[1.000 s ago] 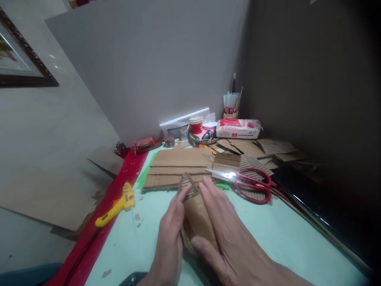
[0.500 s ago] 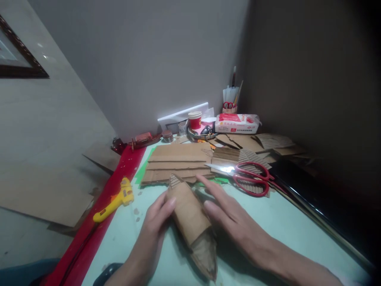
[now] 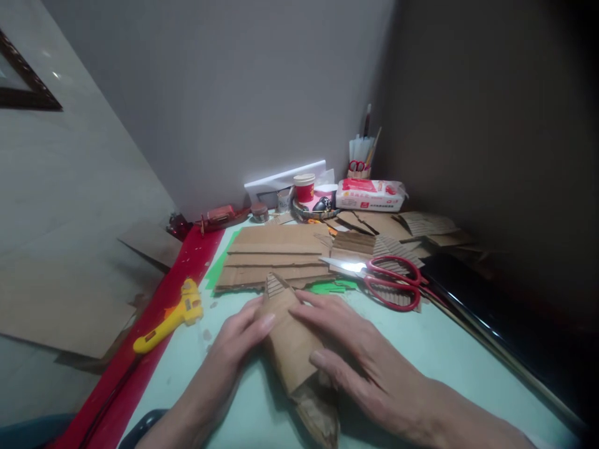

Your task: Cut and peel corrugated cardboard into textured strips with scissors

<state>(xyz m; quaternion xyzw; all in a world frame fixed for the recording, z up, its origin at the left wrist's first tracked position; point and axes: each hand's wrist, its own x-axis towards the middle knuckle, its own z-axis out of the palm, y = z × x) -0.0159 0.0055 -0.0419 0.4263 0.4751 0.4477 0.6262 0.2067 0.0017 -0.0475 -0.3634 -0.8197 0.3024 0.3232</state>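
A boat-shaped piece of brown cardboard (image 3: 291,337), pointed at both ends, lies in front of me with its long axis running away from me. My left hand (image 3: 243,337) holds its left side, the thumb resting on top and the other fingers mostly hidden beneath the edge. From the right, my right hand (image 3: 349,340) presses against the piece, its fingertips and thumb on the upper surface. At the far tip, ribbed corrugation shows. The near end is dented and partly open-looking.
Red-handled scissors (image 3: 393,280) lie right of centre on cardboard scraps. Flat cardboard sheets (image 3: 276,243) lie behind the piece. A yellow glue gun (image 3: 171,318) rests at left on the red strip. A black glossy object (image 3: 486,330) borders the right. Behind stand a red cup (image 3: 304,189) and a tissue pack (image 3: 371,195).
My right hand has moved left onto the cardboard boat shape, its raised fingers now down on the surface. My left hand keeps its hold. The view has shifted slightly.
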